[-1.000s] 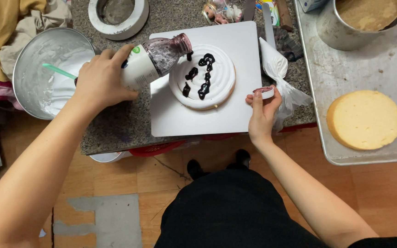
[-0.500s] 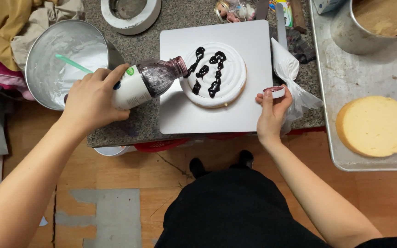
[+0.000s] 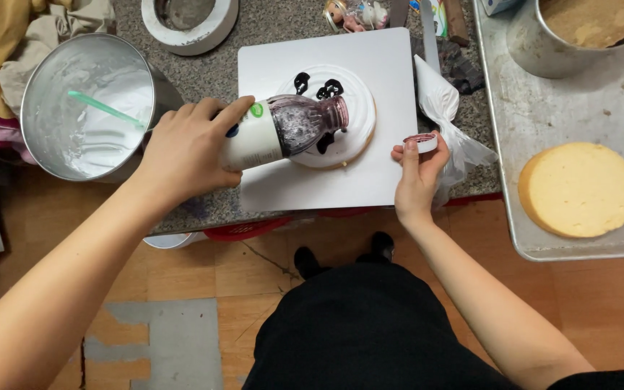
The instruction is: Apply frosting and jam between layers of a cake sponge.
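1. The left hand (image 3: 189,148), left of centre in the frame, grips a plastic bottle (image 3: 283,130) of dark sauce, tipped on its side.
2. The bottle's mouth hangs over a white-frosted cake (image 3: 341,108) marked with dark blobs, sitting on a white board (image 3: 370,180) at upper centre.
3. The right hand (image 3: 417,170) pinches the bottle cap (image 3: 420,141) at the board's right edge.
4. A metal bowl (image 3: 88,101) stands at upper left.

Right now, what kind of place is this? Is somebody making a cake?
Probably a small home or workshop baking corner. The left hand tips a jam bottle over a cream-topped cake, a bare sponge round sits on a metal tray, and a creamy mixing bowl stands nearby.
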